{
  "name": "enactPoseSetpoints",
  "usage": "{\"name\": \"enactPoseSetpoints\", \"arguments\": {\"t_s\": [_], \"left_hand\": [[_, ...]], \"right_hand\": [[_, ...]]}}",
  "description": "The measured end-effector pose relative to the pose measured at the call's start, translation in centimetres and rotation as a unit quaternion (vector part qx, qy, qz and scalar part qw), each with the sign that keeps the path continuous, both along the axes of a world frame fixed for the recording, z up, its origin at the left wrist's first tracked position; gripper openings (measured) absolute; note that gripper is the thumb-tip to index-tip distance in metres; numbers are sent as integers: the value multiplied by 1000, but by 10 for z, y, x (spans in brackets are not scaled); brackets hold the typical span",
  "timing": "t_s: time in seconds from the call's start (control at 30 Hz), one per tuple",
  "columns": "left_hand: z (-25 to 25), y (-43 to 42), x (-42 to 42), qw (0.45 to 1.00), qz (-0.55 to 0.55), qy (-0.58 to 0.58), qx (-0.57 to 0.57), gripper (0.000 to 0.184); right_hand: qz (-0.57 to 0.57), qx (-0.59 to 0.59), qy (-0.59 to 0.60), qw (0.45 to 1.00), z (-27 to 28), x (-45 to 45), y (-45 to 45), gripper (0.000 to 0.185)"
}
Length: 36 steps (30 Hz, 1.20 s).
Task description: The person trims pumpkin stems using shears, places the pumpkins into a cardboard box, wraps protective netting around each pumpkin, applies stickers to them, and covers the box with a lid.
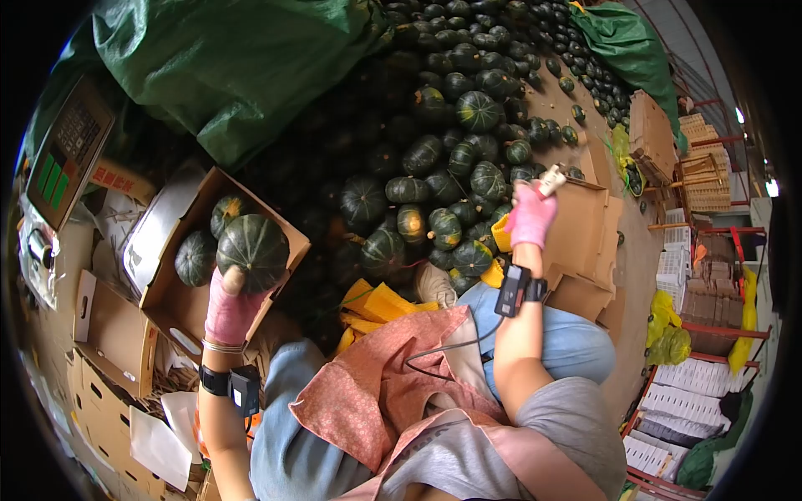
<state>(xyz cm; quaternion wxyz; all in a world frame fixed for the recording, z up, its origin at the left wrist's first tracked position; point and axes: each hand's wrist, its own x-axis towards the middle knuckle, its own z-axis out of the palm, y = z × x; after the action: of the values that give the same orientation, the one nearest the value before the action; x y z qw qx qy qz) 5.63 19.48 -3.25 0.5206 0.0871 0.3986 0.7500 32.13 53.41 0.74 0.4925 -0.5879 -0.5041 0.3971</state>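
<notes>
My left hand [231, 309], in a pink glove, grips a dark green pumpkin [253, 252] over an open cardboard box [284, 244]. Inside that box lie two smaller pumpkins, one at the left [195, 258] and one at the top [225, 214]. On the right, my right hand [531, 215], gloved in pink too, is closed on a small pale tool [551, 180]; its exact kind is unclear. That hand is raised between the pumpkin pile [468, 179] and an empty-looking cardboard box [585, 225].
A scale display [67, 159] stands at the far left. Green tarps hang over the pile at upper left [225, 67] and upper right [631, 46]. Yellow cloth [384, 302] lies before my knees. More cartons [109, 417] are at lower left, and racks [689, 392] at the right.
</notes>
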Motion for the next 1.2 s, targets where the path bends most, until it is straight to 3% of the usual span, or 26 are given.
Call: {"name": "enactPoseSetpoints", "arguments": {"t_s": [0.1,0.13,0.23,0.27,0.33,0.37,0.4,0.47,0.53,0.6,0.63,0.67,0.7,0.77,0.8,0.83,0.9,1.0,1.03,1.07,1.2], "left_hand": [[19,21,10,998,-56,17,22,69],[13,26,13,997,-74,34,-1,65],[6,47,31,992,-116,3,-56,53],[11,54,36,985,-142,-47,-84,50],[12,68,42,971,-180,-107,-118,47],[6,74,45,966,-193,-116,-127,45],[3,81,48,961,-207,-125,-137,44],[4,99,51,959,-208,-86,-173,40],[-6,122,51,963,-214,-82,-144,40],[-19,154,53,973,-186,-89,-108,41],[-21,170,60,982,-146,-51,-109,43],[-30,185,63,983,-139,63,-100,48],[-40,198,68,972,-126,176,-91,54],[-51,215,81,887,-87,435,-126,70],[-60,220,88,852,-88,494,-147,77],[-53,221,89,861,-106,474,-149,76],[-73,221,86,854,-94,483,-171,73],[-79,200,75,857,-95,468,-195,67],[-72,189,70,865,-116,450,-191,66],[-64,179,66,915,-177,312,-185,65],[-53,171,58,926,-230,260,-148,65]], "right_hand": [[93,-133,-175,971,-2,-23,13,22],[160,-23,-272,949,-21,-29,27,22],[314,-153,-368,862,-40,-37,52,24],[365,-124,-423,820,-37,-39,58,25],[432,-61,-555,709,20,-51,58,30],[436,-47,-571,694,48,-51,65,33],[410,6,-579,704,73,-44,72,32],[417,-73,-437,793,126,-23,95,20],[404,-27,-351,845,185,-5,89,30],[379,-40,-264,886,204,25,101,39],[339,-27,-217,915,210,31,77,42],[367,-47,-251,895,211,47,73,42],[396,-66,-286,870,208,62,71,43],[428,-103,-345,829,175,69,54,42],[403,-80,-367,835,137,76,47,39],[411,-143,-355,828,102,68,38,39],[426,-153,-452,768,39,47,20,50],[432,-171,-465,753,-39,27,4,61],[429,-185,-461,755,-52,18,-3,64],[410,-208,-425,780,-57,13,-9,70],[389,-198,-487,757,-53,-5,-15,69]]}}
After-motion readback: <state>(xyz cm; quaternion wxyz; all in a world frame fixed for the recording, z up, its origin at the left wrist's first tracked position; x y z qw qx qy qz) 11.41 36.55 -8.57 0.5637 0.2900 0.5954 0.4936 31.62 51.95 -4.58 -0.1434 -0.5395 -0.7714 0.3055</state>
